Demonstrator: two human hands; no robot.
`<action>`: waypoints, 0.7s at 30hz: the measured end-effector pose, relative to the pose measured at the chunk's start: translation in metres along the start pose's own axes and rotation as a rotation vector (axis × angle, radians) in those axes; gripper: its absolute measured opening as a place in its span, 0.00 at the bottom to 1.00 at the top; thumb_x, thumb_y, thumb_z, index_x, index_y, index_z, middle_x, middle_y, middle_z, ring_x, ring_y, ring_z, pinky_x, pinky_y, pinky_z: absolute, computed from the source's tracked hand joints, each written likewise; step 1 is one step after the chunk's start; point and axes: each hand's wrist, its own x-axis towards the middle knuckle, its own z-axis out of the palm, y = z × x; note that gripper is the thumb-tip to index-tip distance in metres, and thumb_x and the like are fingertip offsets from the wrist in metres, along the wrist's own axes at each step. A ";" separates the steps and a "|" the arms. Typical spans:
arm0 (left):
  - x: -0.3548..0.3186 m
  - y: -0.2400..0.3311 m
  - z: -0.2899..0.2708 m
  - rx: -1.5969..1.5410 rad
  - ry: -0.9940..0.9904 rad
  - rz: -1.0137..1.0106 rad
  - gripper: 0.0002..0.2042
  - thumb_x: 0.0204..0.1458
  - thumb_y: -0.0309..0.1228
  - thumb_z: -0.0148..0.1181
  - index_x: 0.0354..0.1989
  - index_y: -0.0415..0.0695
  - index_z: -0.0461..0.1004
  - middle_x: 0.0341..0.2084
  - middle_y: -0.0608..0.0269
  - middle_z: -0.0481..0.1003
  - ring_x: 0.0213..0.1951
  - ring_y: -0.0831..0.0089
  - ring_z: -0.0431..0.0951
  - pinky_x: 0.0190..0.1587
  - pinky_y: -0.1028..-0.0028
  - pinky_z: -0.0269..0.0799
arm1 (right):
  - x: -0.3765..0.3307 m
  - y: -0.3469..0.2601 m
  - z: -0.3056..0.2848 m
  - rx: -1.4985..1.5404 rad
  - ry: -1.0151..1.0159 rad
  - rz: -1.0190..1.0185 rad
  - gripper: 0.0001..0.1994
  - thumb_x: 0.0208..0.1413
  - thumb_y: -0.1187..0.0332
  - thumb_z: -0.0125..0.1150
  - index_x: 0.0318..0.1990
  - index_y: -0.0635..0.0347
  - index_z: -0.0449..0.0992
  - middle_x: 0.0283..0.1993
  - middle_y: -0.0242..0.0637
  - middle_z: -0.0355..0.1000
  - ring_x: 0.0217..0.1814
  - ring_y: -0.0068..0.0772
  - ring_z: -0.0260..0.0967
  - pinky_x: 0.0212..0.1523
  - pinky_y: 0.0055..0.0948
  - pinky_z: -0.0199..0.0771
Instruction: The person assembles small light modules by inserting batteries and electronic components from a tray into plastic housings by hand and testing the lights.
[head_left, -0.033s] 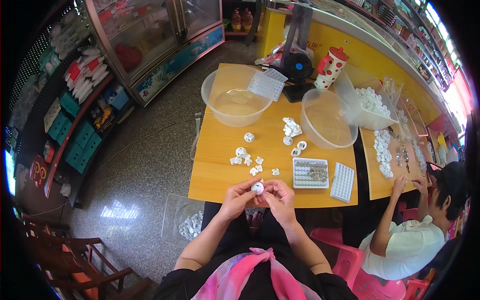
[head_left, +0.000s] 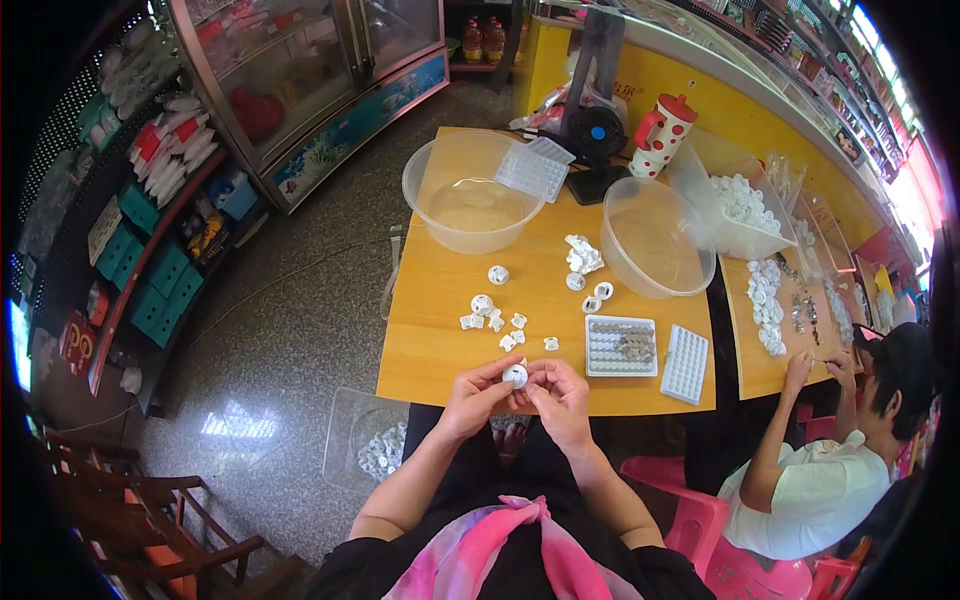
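Observation:
Between both hands, at the table's near edge, is a small round white plastic part (head_left: 515, 376) with a dark slot in its face. My left hand (head_left: 474, 398) pinches it from the left with thumb and fingers. From the right, the fingers of my right hand (head_left: 560, 400) close on the same part. Just beyond lie several small white plastic pieces (head_left: 509, 341) and a round white part (head_left: 482, 303). To the right stands a white tray (head_left: 621, 361) holding small grey pieces. Beside it is a white tray with rows of pockets (head_left: 684, 365).
Two clear plastic tubs (head_left: 425, 215) (head_left: 630, 270) stand farther back on the wooden table (head_left: 420, 345). Behind them are a black fan (head_left: 597, 133) and a red-dotted cup (head_left: 663, 137). At right a person (head_left: 830, 480) works on a pink chair. A clear bin (head_left: 345, 440) sits lower left.

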 end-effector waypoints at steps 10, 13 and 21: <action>-0.002 -0.008 -0.003 -0.016 0.046 0.027 0.18 0.53 0.17 0.52 0.54 0.38 0.69 0.39 0.56 0.76 0.35 0.75 0.77 0.36 0.78 0.76 | -0.003 -0.003 0.006 -0.067 0.020 -0.005 0.10 0.53 0.83 0.54 0.43 0.67 0.69 0.30 0.32 0.70 0.30 0.16 0.67 0.32 0.16 0.69; -0.003 -0.007 -0.004 0.006 0.051 0.018 0.16 0.53 0.18 0.54 0.51 0.37 0.71 0.38 0.57 0.77 0.31 0.77 0.77 0.32 0.80 0.75 | -0.003 -0.006 0.008 -0.115 0.040 -0.008 0.10 0.53 0.82 0.54 0.44 0.67 0.69 0.30 0.32 0.71 0.30 0.16 0.68 0.31 0.15 0.68; -0.004 -0.004 0.001 0.076 0.071 0.013 0.15 0.51 0.18 0.56 0.49 0.37 0.73 0.32 0.61 0.77 0.25 0.81 0.75 0.26 0.83 0.71 | 0.000 -0.004 0.008 -0.131 0.058 -0.021 0.07 0.53 0.82 0.55 0.40 0.67 0.71 0.30 0.32 0.73 0.30 0.14 0.68 0.29 0.14 0.67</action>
